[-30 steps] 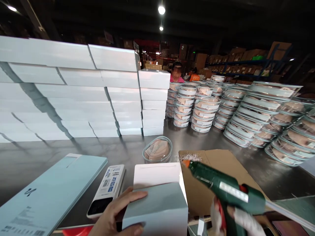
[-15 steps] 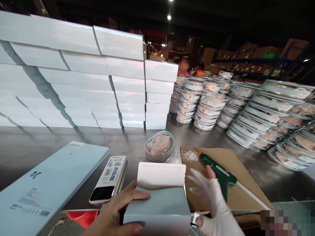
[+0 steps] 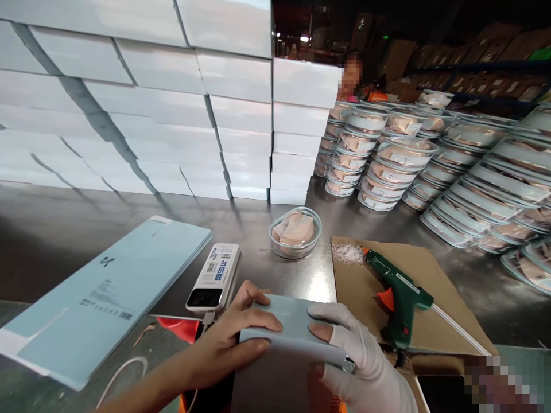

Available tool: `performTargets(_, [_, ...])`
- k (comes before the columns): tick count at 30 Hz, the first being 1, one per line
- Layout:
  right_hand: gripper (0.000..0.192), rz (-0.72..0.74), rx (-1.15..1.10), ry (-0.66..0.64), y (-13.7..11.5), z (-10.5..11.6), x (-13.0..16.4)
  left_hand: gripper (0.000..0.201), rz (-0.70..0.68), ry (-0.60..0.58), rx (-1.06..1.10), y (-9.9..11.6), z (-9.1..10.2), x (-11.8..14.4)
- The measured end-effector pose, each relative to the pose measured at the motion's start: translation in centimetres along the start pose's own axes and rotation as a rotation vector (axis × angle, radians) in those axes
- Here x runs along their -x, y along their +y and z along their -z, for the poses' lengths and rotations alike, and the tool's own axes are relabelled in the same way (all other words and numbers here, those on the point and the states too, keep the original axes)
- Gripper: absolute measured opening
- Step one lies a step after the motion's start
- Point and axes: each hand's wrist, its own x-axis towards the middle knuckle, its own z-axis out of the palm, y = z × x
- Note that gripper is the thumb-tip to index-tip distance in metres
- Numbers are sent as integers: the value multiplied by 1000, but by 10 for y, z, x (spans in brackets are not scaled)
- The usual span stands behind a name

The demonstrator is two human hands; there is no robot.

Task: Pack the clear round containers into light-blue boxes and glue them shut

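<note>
A light blue cardboard box (image 3: 275,338) is at the table's front edge. My bare left hand (image 3: 243,330) grips its left side, with fingers over the top. My right hand (image 3: 350,353), in a white glove with some fingertips uncovered, holds the box's right side, fingers on top and thumb on the near face. No raised flap shows on the box. Just beyond it stands a clear oval container (image 3: 296,235) with beige folded contents. To the right a green glue gun (image 3: 400,292) with a white glue stick lies on a cardboard sheet (image 3: 451,310).
Flat light blue box blanks (image 3: 129,281) lie stacked at left, overhanging the table edge. Beside them is a white power bank (image 3: 215,275) with a cable. White boxes (image 3: 172,115) form a wall behind; stacked clear containers (image 3: 398,172) stand at right. A person (image 3: 350,77) is beyond.
My right hand has come from open beside the box to gripping its right side. The raised white flap has been folded down. The view has tilted downward.
</note>
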Motion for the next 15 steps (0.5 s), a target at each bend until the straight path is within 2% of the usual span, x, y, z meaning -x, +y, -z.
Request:
performTargets(2, [67,-68,-64,-33,1,6,0,29,17,-78,-21,6,11,-3])
performTargets(3, [63,-139,-152,-21,2,10,3,27,4,-82,-16,9,16,-4])
performTargets(4, [60,-228,-265,18,3,13,6,25,-3,-36,1,11,21,-6])
performTargets(5, [59,-313,-384,78,5,17,9,23,5,76,36,14,26,-7])
performTargets(6, [61,-395,-497,144,6,20,13,24,33,250,96,16,29,-9])
performTargets(8, [66,-562,-663,242,7,22,18,34,149,626,278,19,30,-14])
performTargets(9, [65,-653,-700,254,7,22,19,43,219,761,380,21,26,-16])
performTargets(10, [63,-734,-724,269,7,21,19,50,278,841,478,23,21,-18])
performTargets(12, [62,-813,-769,363,9,20,16,57,343,869,625,25,7,-21])
performTargets(14, [58,-726,-768,458,14,22,10,55,342,868,676,25,-5,-23])
performTargets(15, [51,-672,-745,465,18,25,6,53,328,873,660,24,-8,-23])
